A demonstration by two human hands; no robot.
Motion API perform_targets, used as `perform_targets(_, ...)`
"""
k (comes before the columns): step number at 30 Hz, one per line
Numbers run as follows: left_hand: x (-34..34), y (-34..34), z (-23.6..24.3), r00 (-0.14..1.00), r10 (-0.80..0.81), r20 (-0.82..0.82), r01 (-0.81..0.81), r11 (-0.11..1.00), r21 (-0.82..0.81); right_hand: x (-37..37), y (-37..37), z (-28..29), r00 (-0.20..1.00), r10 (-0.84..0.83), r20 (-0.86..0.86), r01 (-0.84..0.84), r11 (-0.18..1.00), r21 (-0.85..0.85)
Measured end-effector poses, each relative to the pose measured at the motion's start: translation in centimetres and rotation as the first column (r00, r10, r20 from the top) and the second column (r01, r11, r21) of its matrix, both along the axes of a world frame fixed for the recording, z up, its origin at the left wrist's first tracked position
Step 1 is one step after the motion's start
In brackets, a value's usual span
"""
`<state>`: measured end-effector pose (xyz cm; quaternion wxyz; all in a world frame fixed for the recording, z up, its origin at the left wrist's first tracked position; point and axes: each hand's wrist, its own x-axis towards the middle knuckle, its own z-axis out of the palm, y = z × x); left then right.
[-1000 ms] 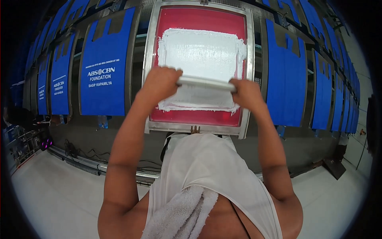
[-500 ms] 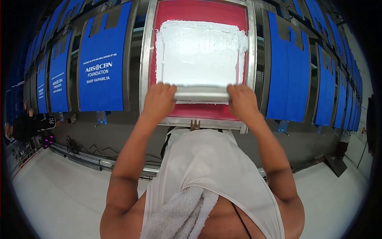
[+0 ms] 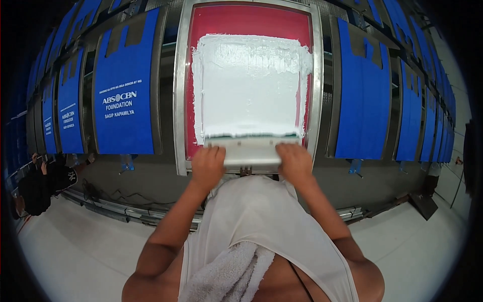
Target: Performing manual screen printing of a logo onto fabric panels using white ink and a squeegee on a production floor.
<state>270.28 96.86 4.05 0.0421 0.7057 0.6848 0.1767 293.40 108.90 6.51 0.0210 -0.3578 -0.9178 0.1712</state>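
A metal-handled squeegee [image 3: 251, 153] lies across the near end of a printing screen, its dark blade edge against white ink [image 3: 246, 95]. My left hand [image 3: 208, 165] is wrapped round the squeegee's left end and my right hand [image 3: 295, 163] round its right end. Thick white ink covers most of the red mesh [image 3: 251, 19], with ridges along its far and side edges. A silvery metal frame [image 3: 318, 90] surrounds the mesh. The near strip of mesh is largely hidden under the squeegee and my hands.
Blue cut fabric pieces with white print, such as one bag panel [image 3: 123, 131], lie on boards at left. Plain blue panels [image 3: 363, 100] line the right. Clear tabs [image 3: 355, 166] hang from board ends. Another person [image 3: 37, 186] in dark clothes is at far left.
Both hands have pulled the squeegee toward my body, to the near end of the screen. It has tipped so more of its flat face shows, and more smoothed ink lies behind it.
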Motion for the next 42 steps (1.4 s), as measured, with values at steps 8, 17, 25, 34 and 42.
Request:
perform_targets(8, -9.7, 21.0, -0.7, 0.979, 0.102, -0.178, -0.137, 0.970, -0.202, -8.3, 21.0, -2.3, 0.961, -0.064, 0.267, 0.042, 0.995, 0.086)
perform_targets(17, -2.9, 4.4, 3.8, 0.999, 0.004, -0.039, -0.022, 0.887, -0.460, -1.2, 4.3, 3.2, 0.937, 0.003, 0.350, 0.081, 0.971, -0.226)
perform_targets(25, -4.9, 9.7, -1.5, 0.999, 0.041, -0.031, -0.044, 0.995, -0.085, -3.8, 8.9, -1.9, 0.977, -0.079, 0.196, 0.084, 0.996, -0.017)
perform_targets(34, -9.4, 20.2, 4.2, 0.991, 0.023, -0.131, -0.070, 0.928, -0.366, -8.2, 19.3, 2.6, 0.953, -0.003, 0.302, 0.008, 1.000, -0.013)
perform_targets(42, -0.5, 0.6, 1.4, 0.998, 0.030, 0.062, -0.013, 0.965, -0.263, 0.1, 0.6, 1.2, 0.995, 0.017, 0.103, -0.002, 0.990, -0.141)
